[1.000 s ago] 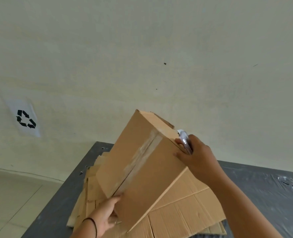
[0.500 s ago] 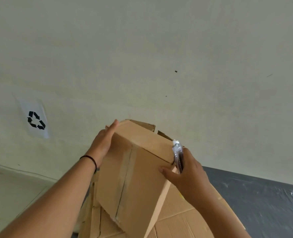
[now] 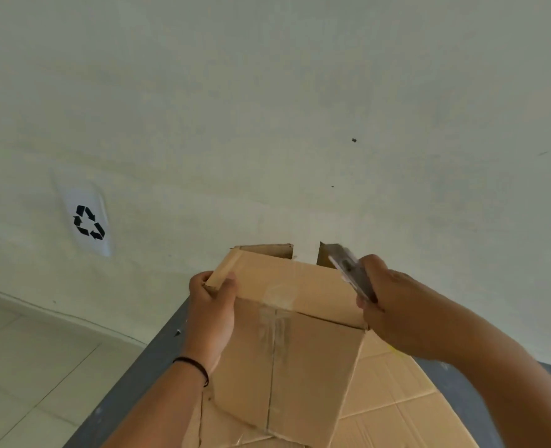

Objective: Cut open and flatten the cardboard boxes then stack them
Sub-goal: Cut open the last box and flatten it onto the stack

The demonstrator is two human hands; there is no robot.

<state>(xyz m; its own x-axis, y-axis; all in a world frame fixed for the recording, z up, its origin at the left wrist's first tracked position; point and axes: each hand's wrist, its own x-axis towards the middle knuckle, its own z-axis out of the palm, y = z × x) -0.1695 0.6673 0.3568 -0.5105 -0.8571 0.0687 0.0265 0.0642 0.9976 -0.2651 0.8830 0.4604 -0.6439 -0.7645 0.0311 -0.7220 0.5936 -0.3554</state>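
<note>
Head view: the left hand (image 3: 214, 305) grips the top left corner of the box (image 3: 287, 344); the right hand (image 3: 387, 302) holds a cutter (image 3: 348, 270) at its right edge, above flat cardboard (image 3: 397, 399).

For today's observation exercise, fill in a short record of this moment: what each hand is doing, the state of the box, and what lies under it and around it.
left hand: grips the box's upper left corner
right hand: holds a cutter, its tip at the box's upper right edge
box: still in box shape, standing tilted, taped seam facing the camera, flaps open at the far end
under the box: flattened cardboard
table: dark, carries the cardboard
wall: pale, with a recycling sign at left
</note>
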